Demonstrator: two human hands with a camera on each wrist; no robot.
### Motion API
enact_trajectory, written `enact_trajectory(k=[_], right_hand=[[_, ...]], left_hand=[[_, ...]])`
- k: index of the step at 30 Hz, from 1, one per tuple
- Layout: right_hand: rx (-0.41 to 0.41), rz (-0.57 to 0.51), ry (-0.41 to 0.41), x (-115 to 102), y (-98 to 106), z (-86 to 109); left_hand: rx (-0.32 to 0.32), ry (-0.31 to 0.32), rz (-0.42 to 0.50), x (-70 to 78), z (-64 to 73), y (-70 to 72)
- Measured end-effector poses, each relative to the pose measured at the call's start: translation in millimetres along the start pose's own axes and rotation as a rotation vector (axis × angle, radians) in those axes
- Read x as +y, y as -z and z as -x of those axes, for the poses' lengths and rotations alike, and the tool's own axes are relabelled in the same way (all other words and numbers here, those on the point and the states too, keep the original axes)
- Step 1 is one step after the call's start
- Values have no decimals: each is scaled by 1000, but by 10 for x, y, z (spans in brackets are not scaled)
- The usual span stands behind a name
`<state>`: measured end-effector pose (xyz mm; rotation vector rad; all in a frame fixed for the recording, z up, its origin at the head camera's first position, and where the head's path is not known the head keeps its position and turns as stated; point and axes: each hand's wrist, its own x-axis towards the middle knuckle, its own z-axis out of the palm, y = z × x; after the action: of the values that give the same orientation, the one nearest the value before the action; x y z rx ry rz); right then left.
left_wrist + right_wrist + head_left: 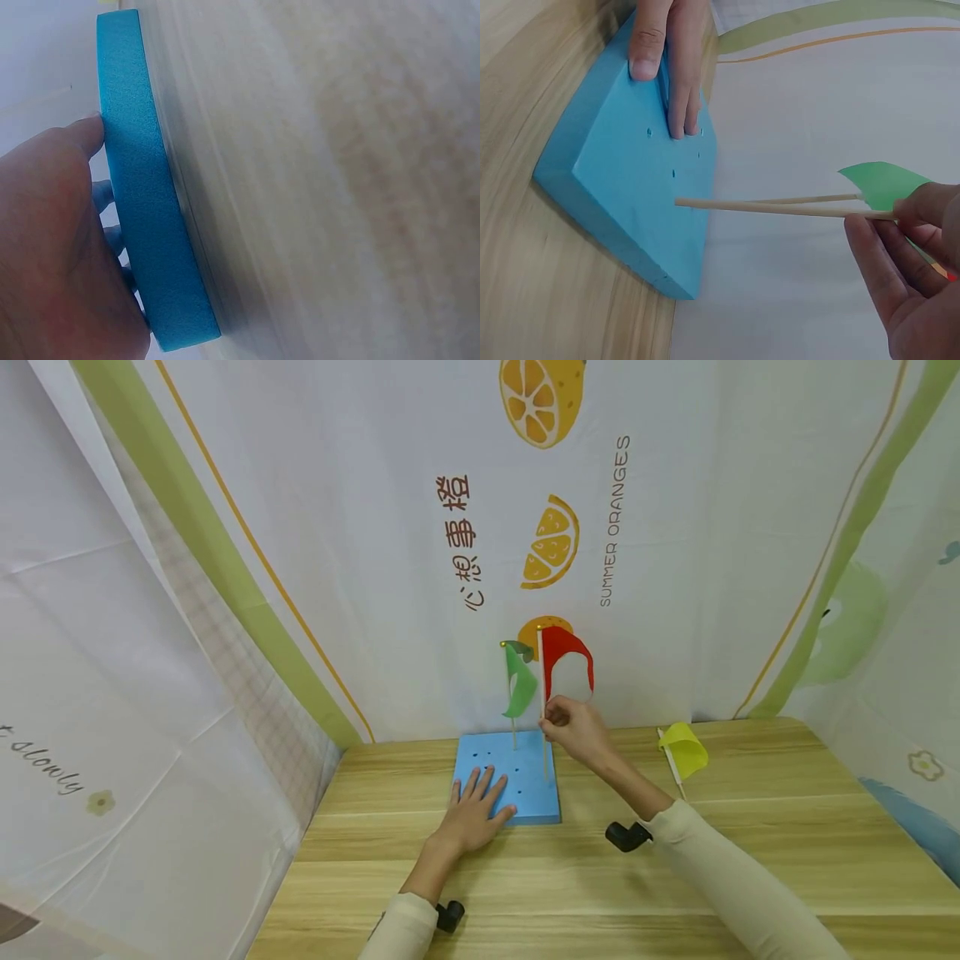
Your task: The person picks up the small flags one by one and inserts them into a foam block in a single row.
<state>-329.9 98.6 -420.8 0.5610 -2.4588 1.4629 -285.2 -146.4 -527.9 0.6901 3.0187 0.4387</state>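
As right fingers (pixel 871 262) pinch a red flag (pixel 561 642), cloth (pixel 375 568) behind, lettered "SUMMER ORANGES"

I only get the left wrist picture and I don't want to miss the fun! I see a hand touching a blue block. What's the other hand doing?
Observer: In the head view, the right hand is pinching a red flag by its stick.
Operator: Ooh! Is any flag standing in my blue block?
Observer: Yes, a green flag stands up from it, near the far edge.
Operator: Are there any more flags?
Observer: One more: a yellow flag lies on the table, to the right of the block.
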Motion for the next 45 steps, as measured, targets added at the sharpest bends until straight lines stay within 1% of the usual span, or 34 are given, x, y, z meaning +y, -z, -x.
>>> enact_trajectory(k=[4, 9, 12, 18, 22, 25, 30, 38, 42, 45], right_hand=[[-5, -14, -8, -27, -42, -23], [-1, 4, -7, -55, -91, -60], [4, 18, 0, -68, -117, -79], [7, 26, 4, -86, -167, -112], [4, 33, 11, -80, -212, -135], [3, 42, 9, -73, -251, -152], [-7, 40, -6, -70, -312, -170], [-7, 57, 1, -71, -387, -224], [-3, 56, 5, -51, -424, -238], [4, 64, 8, -28, -452, -251]], left_hand=[[-3, 3, -12, -11, -1, -16], [0, 11, -23, -24, -2, -34], [3, 6, -14, -16, 0, -26], [-10, 11, -8, 15, 18, 16], [-12, 7, 4, 21, 22, 29], [-9, 12, -9, 4, 10, 2], [-1, 15, -4, -32, -5, -46], [-9, 12, -4, -1, 7, -9], [-5, 10, -1, -1, 2, -7], [-7, 13, -14, -5, -3, -15]])
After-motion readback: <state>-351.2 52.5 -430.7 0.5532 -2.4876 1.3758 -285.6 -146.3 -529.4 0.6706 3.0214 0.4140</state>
